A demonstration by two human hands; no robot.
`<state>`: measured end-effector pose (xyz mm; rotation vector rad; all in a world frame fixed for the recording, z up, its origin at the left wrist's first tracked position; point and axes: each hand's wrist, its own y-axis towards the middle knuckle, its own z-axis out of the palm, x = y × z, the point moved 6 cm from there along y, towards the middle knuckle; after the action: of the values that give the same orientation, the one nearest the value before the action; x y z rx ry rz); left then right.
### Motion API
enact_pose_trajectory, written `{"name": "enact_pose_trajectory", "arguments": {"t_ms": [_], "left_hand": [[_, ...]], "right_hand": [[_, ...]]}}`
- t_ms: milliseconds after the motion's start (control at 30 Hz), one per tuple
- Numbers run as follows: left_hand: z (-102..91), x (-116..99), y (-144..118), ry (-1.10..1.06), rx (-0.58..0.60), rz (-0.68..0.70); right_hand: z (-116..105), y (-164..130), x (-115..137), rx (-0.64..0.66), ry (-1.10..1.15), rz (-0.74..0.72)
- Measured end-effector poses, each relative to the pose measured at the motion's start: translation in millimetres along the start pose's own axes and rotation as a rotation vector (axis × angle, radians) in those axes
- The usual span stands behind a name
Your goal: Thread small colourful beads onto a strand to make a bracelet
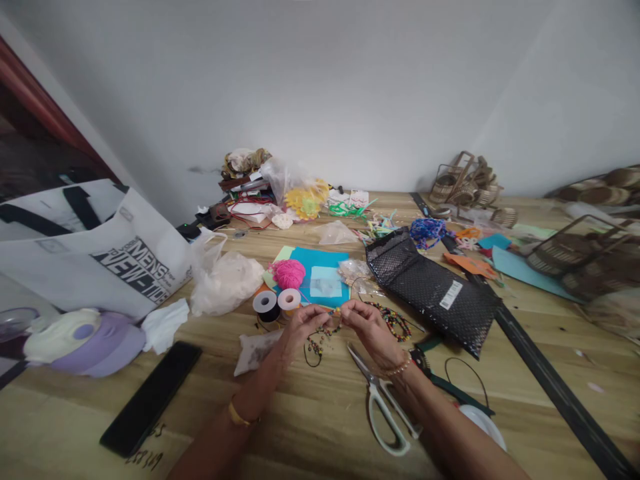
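Note:
Near the middle of the table, my left hand [306,325] and my right hand [366,325] face each other, a short gap between them. Both have their fingers pinched on a beaded string [336,312] with small coloured beads, stretched between the fingertips. A dark cord end with more beads [315,348] hangs below my left hand. Beside my right hand lies a coil of multicoloured beads [397,323]. White-handled scissors [383,407] rest under my right forearm, their blades partly spread. Two thread spools, one black [267,308] and one pale pink [289,301], stand just beyond my left hand.
Pink yarn [289,274] sits by blue sheets [320,259]. A black bubble mailer [440,293] lies to the right, above dark-green-handled pliers [450,387]. On the left are a phone-like black slab [150,399], a plastic bag [225,283] and a white tote [100,247].

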<state>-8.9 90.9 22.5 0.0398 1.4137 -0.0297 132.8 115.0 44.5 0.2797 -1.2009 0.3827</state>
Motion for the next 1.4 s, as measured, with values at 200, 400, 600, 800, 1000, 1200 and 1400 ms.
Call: {"name": "enact_pose_trajectory", "arguments": {"t_ms": [200,400,600,800,1000,1200,1400], "left_hand": [[11.7,-10.4,-6.7,-0.007,0.128,-0.021],[8.9,-23.9,-11.1,0.238,-0.017,0.103],[6.3,-28.6,-9.7,0.311,-0.008,0.090],[6.6,-24.5,-6.4,0.282,0.013,0.062],[10.2,-30.0,-9.2,0.494,-0.027,0.197],[8.4,-33.1,-10.2,0.534,0.003,0.210],[3.1,-21.7,-6.1,0.349,0.003,0.068]], "right_hand": [[11.8,-1.5,9.9,0.129,-0.090,-0.048],[7.7,-3.2,6.4,0.111,-0.382,-0.136],[5.8,-2.9,1.4,0.115,-0.397,-0.123],[5.4,-0.9,-1.3,0.125,-0.367,-0.086],[1.6,0.1,-2.9,0.094,-0.392,-0.111],[1.2,-0.2,-1.5,0.093,-0.422,-0.126],[2.7,-0.7,-0.6,0.093,-0.411,-0.117]]}}
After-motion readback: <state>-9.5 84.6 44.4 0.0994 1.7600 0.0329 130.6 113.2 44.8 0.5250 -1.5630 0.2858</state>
